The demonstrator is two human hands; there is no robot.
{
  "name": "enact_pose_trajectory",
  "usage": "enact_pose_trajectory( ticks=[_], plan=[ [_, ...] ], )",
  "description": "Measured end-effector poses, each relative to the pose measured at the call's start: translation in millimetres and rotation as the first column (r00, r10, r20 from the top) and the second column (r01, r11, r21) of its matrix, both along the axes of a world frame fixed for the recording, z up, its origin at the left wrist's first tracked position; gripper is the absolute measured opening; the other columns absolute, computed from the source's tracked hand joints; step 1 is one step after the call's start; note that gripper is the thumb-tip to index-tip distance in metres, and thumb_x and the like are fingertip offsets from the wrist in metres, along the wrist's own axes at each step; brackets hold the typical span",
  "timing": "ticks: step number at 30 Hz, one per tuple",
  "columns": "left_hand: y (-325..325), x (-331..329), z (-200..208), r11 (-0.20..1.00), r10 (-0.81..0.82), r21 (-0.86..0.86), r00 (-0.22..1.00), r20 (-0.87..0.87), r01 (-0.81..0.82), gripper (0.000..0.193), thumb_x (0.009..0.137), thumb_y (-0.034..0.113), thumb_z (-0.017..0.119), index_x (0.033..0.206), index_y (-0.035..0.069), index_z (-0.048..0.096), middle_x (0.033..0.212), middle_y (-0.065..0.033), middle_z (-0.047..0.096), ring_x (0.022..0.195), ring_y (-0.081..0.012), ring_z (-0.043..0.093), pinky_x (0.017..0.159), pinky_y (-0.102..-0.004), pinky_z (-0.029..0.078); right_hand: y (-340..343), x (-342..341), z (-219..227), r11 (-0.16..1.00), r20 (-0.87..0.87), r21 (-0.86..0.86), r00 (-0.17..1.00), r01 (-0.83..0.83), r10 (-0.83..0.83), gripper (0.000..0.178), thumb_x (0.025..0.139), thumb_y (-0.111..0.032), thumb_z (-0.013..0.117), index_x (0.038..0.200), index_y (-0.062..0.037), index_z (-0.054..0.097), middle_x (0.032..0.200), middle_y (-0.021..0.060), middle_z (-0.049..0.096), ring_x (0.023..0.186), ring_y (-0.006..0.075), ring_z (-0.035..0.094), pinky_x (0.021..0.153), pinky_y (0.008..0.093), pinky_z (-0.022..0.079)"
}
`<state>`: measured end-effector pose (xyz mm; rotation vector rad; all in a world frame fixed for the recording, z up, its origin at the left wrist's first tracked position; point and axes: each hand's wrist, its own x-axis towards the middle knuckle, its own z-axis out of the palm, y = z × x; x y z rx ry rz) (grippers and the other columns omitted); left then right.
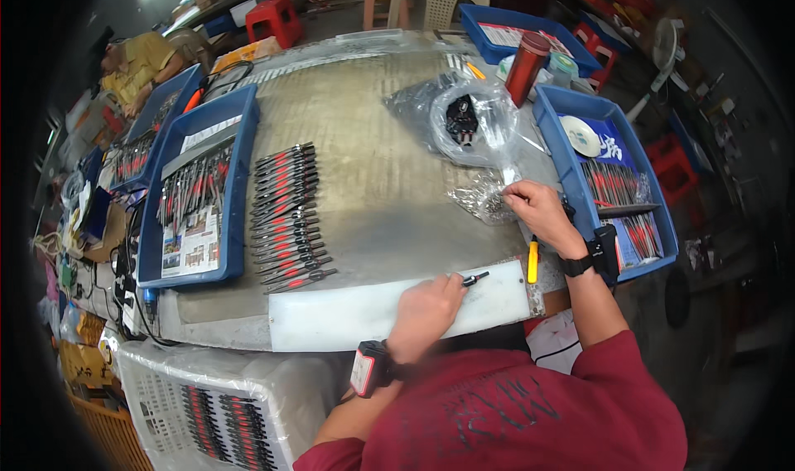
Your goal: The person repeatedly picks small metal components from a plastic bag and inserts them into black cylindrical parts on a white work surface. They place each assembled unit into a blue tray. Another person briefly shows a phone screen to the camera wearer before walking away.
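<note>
My left hand (426, 312) is closed over the white board (331, 320) at the table's near edge. A slim black piece with a narrow tip (475, 279) sticks out from its fingers. My right hand (540, 212) has its fingertips pinched together beside a small clear bag of tiny metal parts (484, 198). Whatever those fingers hold is too small to make out. Behind that bag, a larger clear plastic bag (489, 127) holds black parts (461, 119). To the left, several red-and-black pen-like tools (286, 214) lie side by side in a column.
A yellow-handled tool (532, 262) lies by the board's right end. Blue trays of slim tools stand left (248, 181) and right (551, 140). A red-brown tumbler (527, 67) rises behind the bags. A plastic-lined basket (306, 388) sits low left. Another person (141, 65) is far left.
</note>
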<state>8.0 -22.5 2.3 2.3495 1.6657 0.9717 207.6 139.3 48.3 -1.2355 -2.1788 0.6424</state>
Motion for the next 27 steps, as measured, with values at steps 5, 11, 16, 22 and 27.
enact_pose_trajectory(
  ticks=[5, 11, 16, 22, 27],
  plan=[
    [0.5, -0.5, 2.7, 1.000, -0.011, -0.007, 1.000, -0.019, 0.011, 0.016, 0.082, 0.019, 0.063, 0.083, 0.007, 0.052, 0.064, -0.0073, 0.052, 0.056, -0.0241, 0.056, 0.048, -0.0364, 0.046, 0.8, 3.2, -9.7, 0.997, 0.119, 0.075, 0.993, -0.027, 0.018, 0.017, 0.083, -0.013, 0.061, 0.091, 0.0017, 0.066, 0.082, 0.0147, 0.064, 0.076, 0.0292, 0.063, 0.067, 0.0351, 0.048],
    [0.3, -0.5, 4.1, 0.997, 0.007, -0.082, 1.000, -0.017, -0.008, 0.014, 0.080, 0.015, 0.066, 0.087, 0.007, 0.057, 0.067, -0.0079, 0.055, 0.056, -0.0263, 0.059, 0.049, -0.0373, 0.048, 4.6, 7.6, -22.5, 0.982, 0.213, 0.179, 0.977, -0.063, 0.024, 0.014, 0.082, -0.013, 0.059, 0.085, -0.0009, 0.067, 0.080, 0.0162, 0.063, 0.078, 0.0346, 0.060, 0.071, 0.0413, 0.048],
    [0.8, -1.1, 3.5, 0.997, -0.005, -0.071, 1.000, 0.009, 0.005, 0.015, 0.080, 0.015, 0.066, 0.088, 0.007, 0.057, 0.067, -0.0084, 0.054, 0.057, -0.0268, 0.059, 0.049, -0.0380, 0.047, 9.0, 9.2, -32.1, 0.966, 0.277, 0.239, 0.960, -0.100, 0.031, 0.012, 0.081, -0.011, 0.058, 0.081, -0.0009, 0.066, 0.078, 0.0160, 0.063, 0.079, 0.0342, 0.060, 0.073, 0.0426, 0.048],
    [0.6, -0.7, 3.6, 0.998, 0.003, -0.063, 1.000, 0.012, -0.002, 0.015, 0.080, 0.015, 0.067, 0.088, 0.007, 0.057, 0.067, -0.0083, 0.054, 0.056, -0.0267, 0.058, 0.048, -0.0378, 0.047, 13.9, 8.3, -39.7, 0.918, 0.334, 0.345, 0.939, -0.196, 0.075, 0.007, 0.077, -0.007, 0.057, 0.074, -0.0021, 0.062, 0.074, 0.0146, 0.060, 0.076, 0.0320, 0.059, 0.070, 0.0415, 0.048],
    [1.3, -0.3, 4.2, 0.999, 0.009, -0.052, 1.000, 0.000, -0.009, 0.015, 0.080, 0.016, 0.066, 0.085, 0.008, 0.055, 0.065, -0.0077, 0.053, 0.055, -0.0259, 0.057, 0.048, -0.0370, 0.046, 21.0, 6.5, -43.1, 0.872, 0.456, 0.391, 0.885, -0.293, 0.093, 0.005, 0.077, -0.006, 0.058, 0.073, -0.0019, 0.058, 0.072, 0.0137, 0.057, 0.074, 0.0323, 0.057, 0.068, 0.0415, 0.047]
  ],
)
